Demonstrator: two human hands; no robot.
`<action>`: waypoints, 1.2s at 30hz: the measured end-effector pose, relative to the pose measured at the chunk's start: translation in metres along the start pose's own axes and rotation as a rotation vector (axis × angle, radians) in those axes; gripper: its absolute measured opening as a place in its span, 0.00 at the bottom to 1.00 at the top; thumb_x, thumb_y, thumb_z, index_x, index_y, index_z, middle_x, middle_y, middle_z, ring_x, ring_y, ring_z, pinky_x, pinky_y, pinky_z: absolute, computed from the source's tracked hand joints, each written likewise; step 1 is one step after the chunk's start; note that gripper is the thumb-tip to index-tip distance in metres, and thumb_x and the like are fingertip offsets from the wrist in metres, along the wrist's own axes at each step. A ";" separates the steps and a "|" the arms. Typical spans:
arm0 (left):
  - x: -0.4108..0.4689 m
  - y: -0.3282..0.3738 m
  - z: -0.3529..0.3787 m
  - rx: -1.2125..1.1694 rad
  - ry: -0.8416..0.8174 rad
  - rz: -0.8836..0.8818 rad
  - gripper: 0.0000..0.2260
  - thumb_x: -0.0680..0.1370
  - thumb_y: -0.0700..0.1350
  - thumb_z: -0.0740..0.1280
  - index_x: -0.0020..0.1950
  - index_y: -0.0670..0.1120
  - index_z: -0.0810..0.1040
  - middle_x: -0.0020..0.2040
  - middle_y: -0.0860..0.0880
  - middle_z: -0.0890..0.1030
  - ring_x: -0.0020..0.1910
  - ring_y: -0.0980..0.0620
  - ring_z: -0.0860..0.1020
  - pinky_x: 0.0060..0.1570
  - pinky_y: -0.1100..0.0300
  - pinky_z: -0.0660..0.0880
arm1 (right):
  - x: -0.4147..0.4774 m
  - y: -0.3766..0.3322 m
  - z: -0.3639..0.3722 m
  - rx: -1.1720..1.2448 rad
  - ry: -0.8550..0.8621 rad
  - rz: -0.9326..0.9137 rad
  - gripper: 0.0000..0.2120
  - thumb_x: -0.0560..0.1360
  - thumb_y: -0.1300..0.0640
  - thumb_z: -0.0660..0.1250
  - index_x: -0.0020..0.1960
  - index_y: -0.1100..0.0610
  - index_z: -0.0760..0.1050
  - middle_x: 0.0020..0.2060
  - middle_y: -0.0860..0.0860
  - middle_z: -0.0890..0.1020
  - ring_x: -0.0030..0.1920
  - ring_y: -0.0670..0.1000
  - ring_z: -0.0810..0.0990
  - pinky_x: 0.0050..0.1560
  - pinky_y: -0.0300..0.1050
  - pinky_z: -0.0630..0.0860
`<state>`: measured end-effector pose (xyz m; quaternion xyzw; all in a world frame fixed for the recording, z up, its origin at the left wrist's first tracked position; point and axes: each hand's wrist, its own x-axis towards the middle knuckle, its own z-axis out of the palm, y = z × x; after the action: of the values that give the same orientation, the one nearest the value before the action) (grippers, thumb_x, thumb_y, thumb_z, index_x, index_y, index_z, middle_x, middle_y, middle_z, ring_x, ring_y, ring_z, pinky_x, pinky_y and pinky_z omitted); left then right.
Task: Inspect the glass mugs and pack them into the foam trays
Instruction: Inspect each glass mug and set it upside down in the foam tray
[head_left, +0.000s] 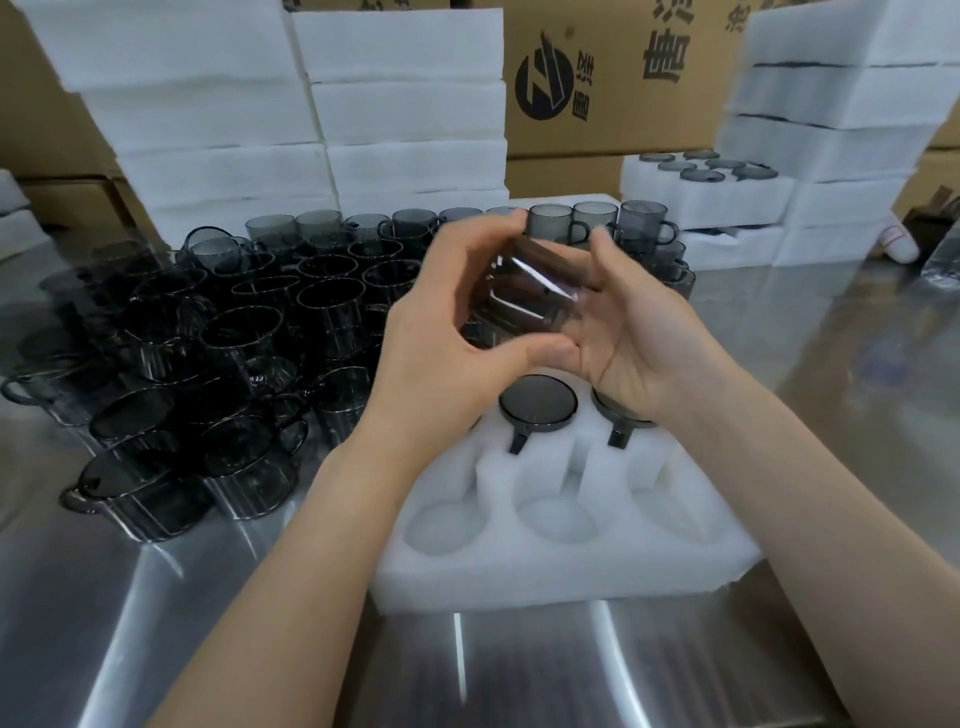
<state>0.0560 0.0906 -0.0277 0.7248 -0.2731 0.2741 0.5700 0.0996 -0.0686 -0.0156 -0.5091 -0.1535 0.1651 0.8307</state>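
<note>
Packing workshop: stacked foam trays (410, 111), cardboard cartons (618, 78), steel table (156, 597).

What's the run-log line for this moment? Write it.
stage: inspecting | left hand + right hand: hold one glass mug above foam tray | tray: two packed mugs visible, three front pockets empty

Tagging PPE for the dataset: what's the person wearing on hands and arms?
Nothing visible. Left hand and right hand are ungloved, with no rings, watch or bands seen. Both forearms are bare to the frame edge, and no sleeves are in view.
</note>
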 end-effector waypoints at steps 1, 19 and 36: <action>0.001 -0.001 -0.001 -0.044 0.048 -0.026 0.29 0.66 0.42 0.78 0.63 0.54 0.71 0.62 0.55 0.78 0.63 0.56 0.77 0.64 0.57 0.73 | -0.001 -0.001 0.001 -0.024 -0.018 -0.017 0.22 0.82 0.44 0.56 0.66 0.58 0.74 0.55 0.58 0.83 0.53 0.61 0.84 0.42 0.53 0.82; 0.008 -0.005 -0.014 -0.226 0.156 -0.480 0.21 0.85 0.55 0.52 0.55 0.48 0.83 0.44 0.48 0.87 0.43 0.52 0.85 0.35 0.59 0.80 | -0.015 -0.005 0.011 -0.917 -0.136 -0.516 0.27 0.68 0.63 0.74 0.65 0.53 0.73 0.58 0.49 0.80 0.59 0.50 0.79 0.60 0.47 0.75; 0.010 -0.020 -0.026 -0.141 0.123 -0.618 0.11 0.82 0.40 0.60 0.50 0.47 0.82 0.45 0.47 0.86 0.42 0.47 0.84 0.49 0.51 0.81 | -0.052 -0.023 0.063 -1.420 -0.720 -0.103 0.31 0.70 0.67 0.72 0.69 0.46 0.73 0.65 0.36 0.74 0.68 0.35 0.68 0.69 0.36 0.64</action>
<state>0.0752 0.1193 -0.0292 0.7141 -0.0235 0.1119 0.6907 0.0291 -0.0501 0.0280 -0.8242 -0.5043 0.1436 0.2138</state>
